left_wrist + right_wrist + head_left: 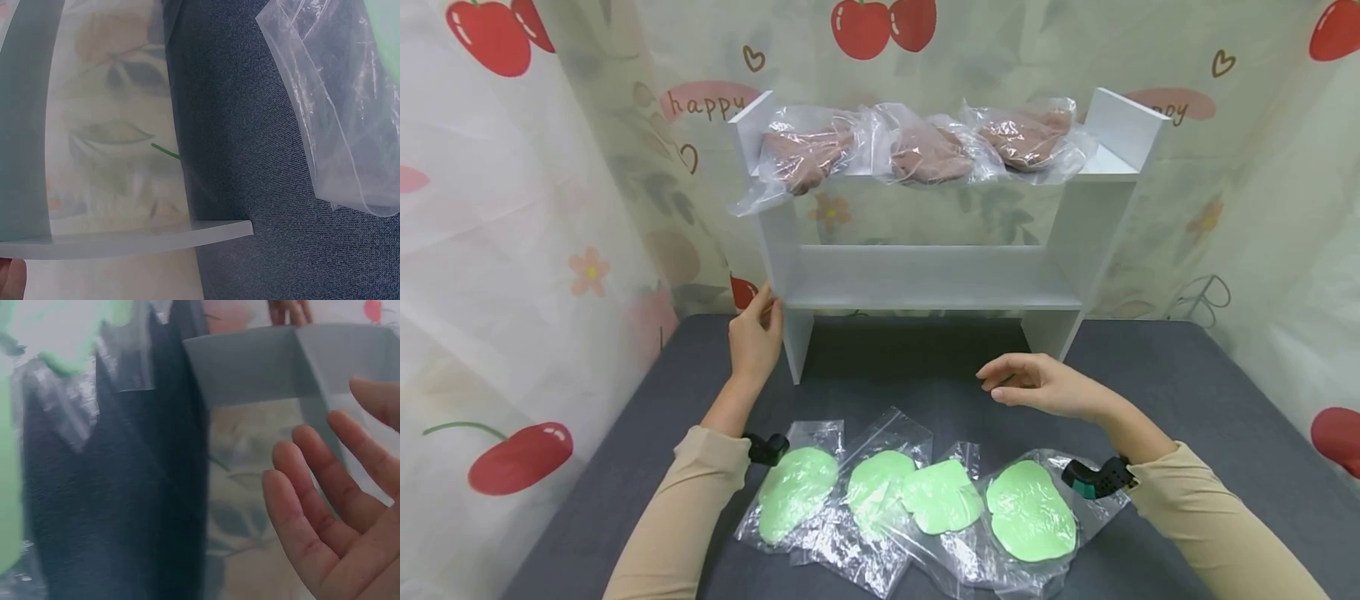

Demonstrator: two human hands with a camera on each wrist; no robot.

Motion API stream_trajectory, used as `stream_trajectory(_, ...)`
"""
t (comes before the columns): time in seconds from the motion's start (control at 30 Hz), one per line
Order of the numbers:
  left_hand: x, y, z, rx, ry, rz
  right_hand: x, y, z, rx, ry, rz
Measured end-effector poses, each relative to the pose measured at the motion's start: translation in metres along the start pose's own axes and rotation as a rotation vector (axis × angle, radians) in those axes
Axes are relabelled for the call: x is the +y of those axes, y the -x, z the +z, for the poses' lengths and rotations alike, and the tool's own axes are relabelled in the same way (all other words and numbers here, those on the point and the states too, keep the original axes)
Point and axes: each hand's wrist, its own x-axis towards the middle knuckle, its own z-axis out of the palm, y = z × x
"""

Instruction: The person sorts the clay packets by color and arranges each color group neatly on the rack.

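Observation:
A white two-tier shelf (925,279) stands on the dark table. My left hand (756,333) is at its left side panel (125,244), fingertips against the outer face by the lower board. In the right wrist view, those left fingers (290,311) show just beyond the panel. My right hand (1048,385) hovers in front of the shelf's right leg, fingers loosely bent and holding nothing. Clear bags with brown lumps (928,154) lie along the top board. Several clear bags holding flat light-green pieces (1032,510) lie in front of the shelf, between my forearms.
The dark cloth-like table top (1157,400) extends to both sides of the shelf. A curtain (700,208) with cherry and flower prints hangs behind and at both sides. Some bags of green pieces overlap. Black wrist cameras (1097,479) sit near the bags.

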Motion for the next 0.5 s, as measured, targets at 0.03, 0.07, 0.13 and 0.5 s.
stream_trajectory(0.03,0.000,0.000,0.000,0.000,0.000,-0.001,0.004,0.001,0.002,-0.016,0.014,0.000)
stream_trajectory(0.07,0.000,0.000,0.000,-0.001,-0.001,-0.002,0.007,0.002,0.003,-0.031,0.023,0.000)
stream_trajectory(0.13,0.000,0.000,0.000,-0.002,-0.001,-0.006,0.014,0.003,0.005,-0.057,0.038,0.004)
stream_trajectory(0.5,0.001,0.000,0.000,-0.001,0.001,0.002,0.043,0.013,0.010,-0.225,0.006,0.025)
